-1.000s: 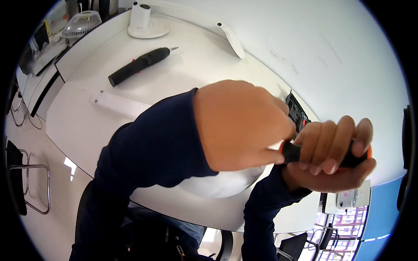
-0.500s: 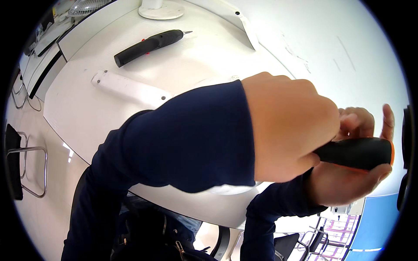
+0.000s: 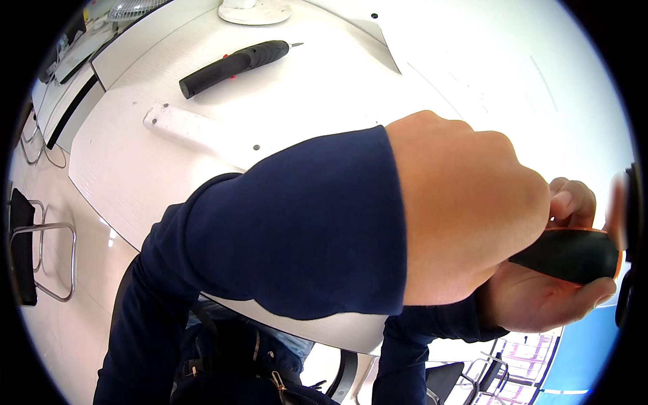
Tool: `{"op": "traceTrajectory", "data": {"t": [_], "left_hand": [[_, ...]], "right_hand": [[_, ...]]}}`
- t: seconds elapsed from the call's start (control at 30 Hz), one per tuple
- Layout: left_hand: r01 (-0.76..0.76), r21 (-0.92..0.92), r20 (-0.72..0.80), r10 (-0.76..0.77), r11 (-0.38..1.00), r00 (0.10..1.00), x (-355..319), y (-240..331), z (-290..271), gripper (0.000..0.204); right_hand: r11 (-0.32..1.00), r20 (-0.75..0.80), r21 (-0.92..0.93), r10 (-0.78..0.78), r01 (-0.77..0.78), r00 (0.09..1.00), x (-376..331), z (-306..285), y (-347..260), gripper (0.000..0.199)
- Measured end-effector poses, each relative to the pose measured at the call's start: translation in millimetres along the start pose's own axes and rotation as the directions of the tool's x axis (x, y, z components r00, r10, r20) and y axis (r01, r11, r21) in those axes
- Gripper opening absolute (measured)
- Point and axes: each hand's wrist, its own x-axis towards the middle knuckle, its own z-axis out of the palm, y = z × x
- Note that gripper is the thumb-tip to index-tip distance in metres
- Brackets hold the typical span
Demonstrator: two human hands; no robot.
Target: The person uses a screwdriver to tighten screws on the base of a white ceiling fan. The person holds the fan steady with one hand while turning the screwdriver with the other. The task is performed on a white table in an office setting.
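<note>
An oblong black casing with an orange edge (image 3: pixel 574 255) rests in my right hand (image 3: pixel 540 304), palm up. The thumb lies along its near edge, and bent fingers show beyond its far side. My left hand (image 3: pixel 472 209) reaches across from the left with its back turned up and its knuckles bent. That hand covers the left end of the casing. Its fingertips are hidden, so what they grip cannot be made out. Both forearms wear dark blue sleeves.
A black pen-shaped electric screwdriver (image 3: pixel 233 67) with red buttons lies on the white table (image 3: pixel 108 148). Nearer is a white elongated part with dark screw holes (image 3: pixel 185 128). A round white base (image 3: pixel 253 12) stands at the back. A chair (image 3: pixel 50 260) is at the left.
Both hands and the casing have shifted slightly right and downward in the picture. My left hand now hides more of the casing's left end. The table items appear slightly higher.
</note>
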Motion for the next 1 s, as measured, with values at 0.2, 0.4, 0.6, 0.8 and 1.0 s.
{"op": "traceTrajectory", "data": {"t": [0.2, 0.4, 0.6, 0.8, 1.0], "left_hand": [[-0.014, 0.034, -0.045, 0.015, 0.999, 0.999, 0.9, 1.3, 4.9, 0.013], [0.030, 0.232, -0.017, -0.027, 0.972, 0.999, 1.2, 2.6, 8.9, 0.013], [0.038, 0.122, 0.081, -0.048, 0.992, 0.996, 2.9, 7.8, -6.8, 0.013], [0.040, 0.078, 0.153, -0.051, 0.996, 0.987, 5.1, 6.6, -12.2, 0.013], [0.066, 0.049, 0.290, -0.078, 0.997, 0.954, 13.1, 11.3, -26.6, 0.013]], "right_hand": [[0.994, 0.012, 0.107, 0.014, -0.015, 1.000, 2.7, 1.8, 0.4, 0.069], [0.966, 0.080, 0.206, 0.142, -0.156, 0.987, 1.9, 3.1, 1.0, 0.066], [0.966, 0.059, 0.231, 0.102, -0.113, 0.993, 2.3, 1.9, -0.2, 0.064], [0.975, -0.029, 0.196, 0.112, -0.104, 0.993, 0.6, 0.4, 1.6, 0.066], [0.961, 0.059, 0.251, 0.106, -0.118, 0.993, 2.8, 3.8, -0.8, 0.064]]}}
